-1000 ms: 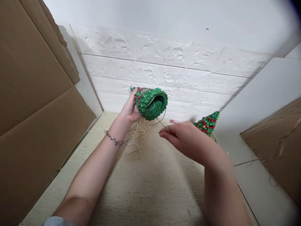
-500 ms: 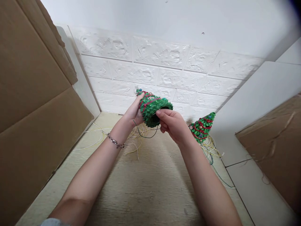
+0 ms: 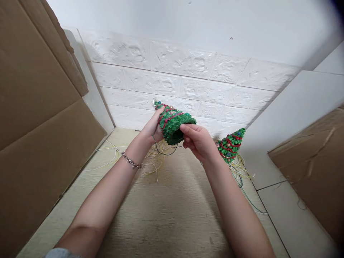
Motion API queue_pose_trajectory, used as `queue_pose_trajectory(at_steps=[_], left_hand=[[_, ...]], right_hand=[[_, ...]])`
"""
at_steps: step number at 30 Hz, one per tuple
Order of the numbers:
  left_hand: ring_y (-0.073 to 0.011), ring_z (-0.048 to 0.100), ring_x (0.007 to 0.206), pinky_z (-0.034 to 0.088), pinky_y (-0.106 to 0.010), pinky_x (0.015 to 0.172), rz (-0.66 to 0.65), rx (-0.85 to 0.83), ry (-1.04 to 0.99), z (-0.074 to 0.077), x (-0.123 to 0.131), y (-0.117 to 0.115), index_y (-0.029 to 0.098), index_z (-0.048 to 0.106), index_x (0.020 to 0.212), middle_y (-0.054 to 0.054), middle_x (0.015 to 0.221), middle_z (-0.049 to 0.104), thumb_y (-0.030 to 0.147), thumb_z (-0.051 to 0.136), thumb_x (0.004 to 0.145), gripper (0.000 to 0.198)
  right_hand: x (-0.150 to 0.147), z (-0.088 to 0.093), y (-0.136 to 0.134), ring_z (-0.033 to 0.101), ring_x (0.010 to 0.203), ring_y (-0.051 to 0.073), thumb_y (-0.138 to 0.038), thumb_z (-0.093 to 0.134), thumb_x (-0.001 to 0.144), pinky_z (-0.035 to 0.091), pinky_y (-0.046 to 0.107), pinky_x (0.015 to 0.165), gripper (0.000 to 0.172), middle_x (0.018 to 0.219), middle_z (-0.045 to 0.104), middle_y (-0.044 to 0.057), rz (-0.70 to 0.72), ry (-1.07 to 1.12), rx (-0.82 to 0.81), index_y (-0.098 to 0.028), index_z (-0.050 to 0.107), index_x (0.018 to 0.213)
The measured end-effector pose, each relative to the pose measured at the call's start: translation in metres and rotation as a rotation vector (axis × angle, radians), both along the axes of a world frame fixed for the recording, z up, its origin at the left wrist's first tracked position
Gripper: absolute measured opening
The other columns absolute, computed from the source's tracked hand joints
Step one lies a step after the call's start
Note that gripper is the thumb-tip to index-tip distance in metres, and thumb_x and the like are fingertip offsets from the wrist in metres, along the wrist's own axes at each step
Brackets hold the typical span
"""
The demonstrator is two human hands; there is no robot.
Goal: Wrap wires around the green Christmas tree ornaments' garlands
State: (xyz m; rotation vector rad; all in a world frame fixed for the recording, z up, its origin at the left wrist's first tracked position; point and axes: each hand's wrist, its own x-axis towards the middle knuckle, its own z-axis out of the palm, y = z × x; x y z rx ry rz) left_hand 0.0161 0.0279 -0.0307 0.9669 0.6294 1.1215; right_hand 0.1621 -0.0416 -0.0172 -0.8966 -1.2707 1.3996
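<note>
A small green Christmas tree cone (image 3: 173,122) with red garland is held in the air, tilted with its tip to the upper left. My left hand (image 3: 153,129) is wrapped round its side. My right hand (image 3: 197,141) pinches the rim of its open base, fingers closed. A dark wire loops down from the base between the hands. A second green tree (image 3: 230,145) stands on the table just right of my right hand.
Loose yellow and white wires (image 3: 152,157) lie on the pale wooden table (image 3: 166,215) under the hands. Cardboard sheets (image 3: 40,118) lean on the left, another cardboard sheet (image 3: 314,168) on the right. A white brick wall closes the back.
My right hand came up from above the table and closed on the tree's base rim. The tree has tipped so its open base now faces down and away.
</note>
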Motion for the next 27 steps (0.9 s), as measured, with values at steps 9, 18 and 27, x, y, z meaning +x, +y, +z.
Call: queue_pose_trajectory(at_steps=[9,18,27], left_hand=[[-0.0259,0.068,0.092,0.054,-0.038,0.081,0.097,0.027,-0.041,0.002,-0.005,0.002,0.023,0.066,0.096,-0.005,0.085,0.073,0.055,0.057,0.077,0.038],[-0.0239,0.067,0.093,0.054,-0.037,0.081,0.118,0.033,-0.055,0.005,-0.016,0.007,0.021,0.065,0.089,-0.004,0.086,0.072,0.055,0.051,0.079,0.038],[-0.0237,0.067,0.095,0.052,-0.038,0.085,0.121,0.018,-0.062,0.005,-0.01,0.003,0.023,0.063,0.101,-0.005,0.092,0.072,0.053,0.057,0.077,0.039]], right_hand=[[0.017,0.007,-0.002,0.028,0.036,0.002,-0.038,0.069,0.066,0.034,0.021,0.044,0.025,0.046,0.043,-0.011,0.18,-0.017,-0.037,-0.02,0.052,0.064],[0.064,0.024,-0.011,0.047,0.051,0.007,-0.035,0.06,0.078,0.036,0.021,0.05,0.019,0.059,0.058,-0.004,0.315,-0.6,0.056,-0.018,0.061,0.069],[0.06,0.028,-0.02,0.053,0.061,0.013,-0.04,0.052,0.083,0.036,0.026,0.055,0.028,0.07,0.065,0.002,-0.015,-1.055,0.246,-0.02,0.07,0.077]])
